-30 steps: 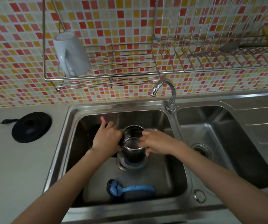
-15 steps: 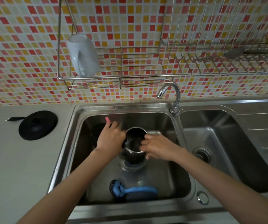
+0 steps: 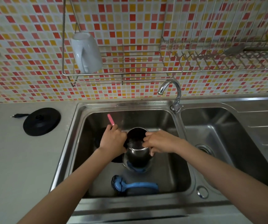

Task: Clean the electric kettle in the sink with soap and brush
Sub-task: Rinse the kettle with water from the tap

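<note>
**Left hand** (image 3: 113,140): my fingers are curled tight round a pink handle (image 3: 110,119). Its free end sticks up toward the back wall of the basin. Its working end is hidden behind my knuckles, so it may be a small brush, though I cannot confirm that. The hand lies against the left side of the electric kettle (image 3: 137,153).

**Right hand** (image 3: 161,141): my fingers (image 3: 147,139) hook over the kettle's right rim and the thumb runs down its outer wall, so this hand grips the vessel.

**Kettle**: stainless steel, its mouth open to view, it sits in the left basin of the double sink (image 3: 81,113), between my two hands.

**Basin floor**: nearer to me lies a blue dish brush (image 3: 135,185), head to the left, apart from the kettle.

**Surroundings**:
- The faucet (image 3: 172,88) rises at the divider between the basins, with its spout turned left.
- On the counter left of the sink rests the black kettle base (image 3: 41,122) with its plug (image 3: 17,115).
- Above, a white mug (image 3: 86,52) sits upside down in the wire rack (image 3: 114,73) against the mosaic tile wall (image 3: 25,38).
</note>
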